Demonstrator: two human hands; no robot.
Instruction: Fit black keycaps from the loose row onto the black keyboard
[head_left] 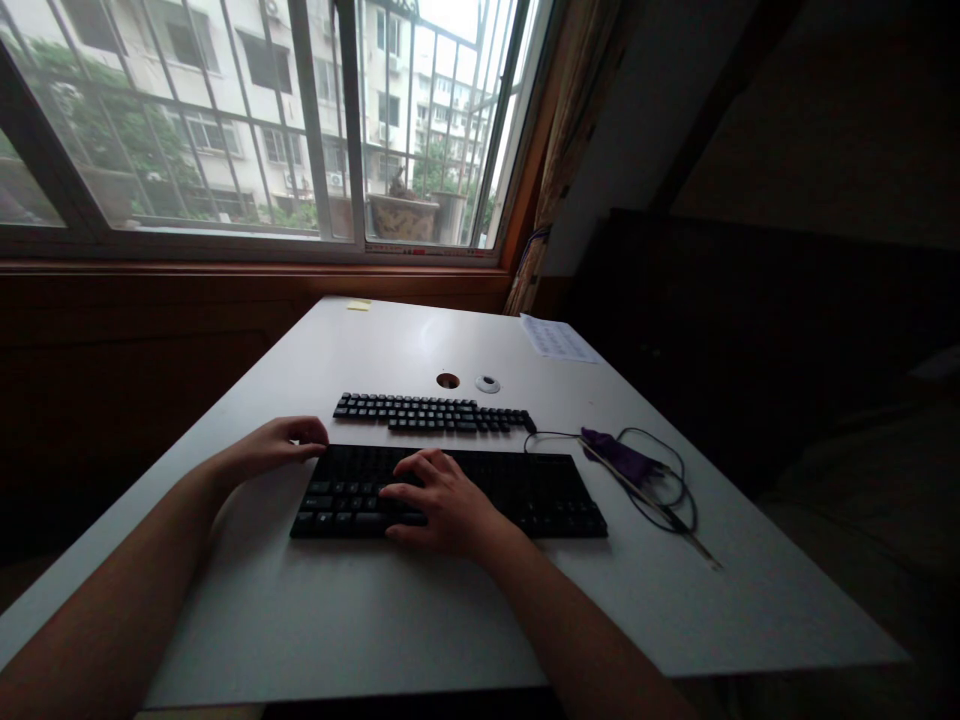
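Observation:
A black keyboard (487, 470) lies on the white table, keycaps showing along its lower left; its upper part is too dark to make out fully. My left hand (281, 442) is at the keyboard's upper left corner, thumb and curled fingertips closed at its edge. Over the left-middle of the keyboard, my right hand (442, 505) reaches with fingers apart, fingertips on or just above the keys; I see nothing held in it. Just behind the keyboard, black keycaps (420, 408) are laid out in rows.
To the right lie a looped black cable (684, 490), a purple cloth (622, 455) and a thin stick (694, 540). Farther back are a round hole (448, 381), a ring-shaped cover (487, 384), a printed sheet (559, 340) and a yellow note (359, 305). A barred window stands beyond.

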